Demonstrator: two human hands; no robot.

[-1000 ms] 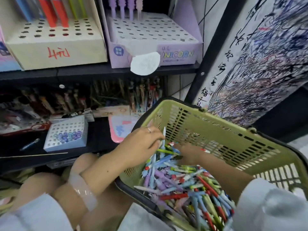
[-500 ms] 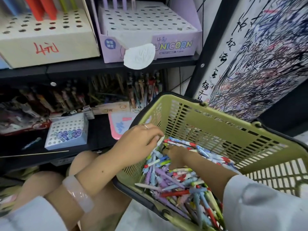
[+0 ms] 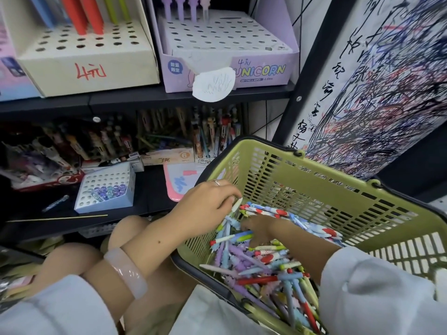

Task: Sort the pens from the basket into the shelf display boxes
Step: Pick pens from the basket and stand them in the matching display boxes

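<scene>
A green plastic basket (image 3: pixel 321 184) sits on my lap at the lower right, filled with a heap of mixed pens (image 3: pixel 261 264) in purple, blue, red and green. My left hand (image 3: pixel 208 201) reaches over the basket's near rim and holds a small bundle of pens (image 3: pixel 233 211) by their upper ends. My right hand (image 3: pixel 260 229) is down among the pens, its fingers buried in the pile. On the upper shelf stand a cream display box (image 3: pixel 89 59) with red and green pens and a purple UNICORN display box (image 3: pixel 229 54) with a few purple pens.
The lower shelf holds a small white box (image 3: pixel 106 189) with blue and purple pen tops, a pink card (image 3: pixel 179 182), a loose blue pen (image 3: pixel 55 203) and dark rows of packaged pens behind. A scribbled test paper (image 3: pixel 387 81) hangs at right.
The view has tilted and drawn closer. My right hand has dug further left into the pile beneath my left hand. My left hand stays at the rim with its pens.
</scene>
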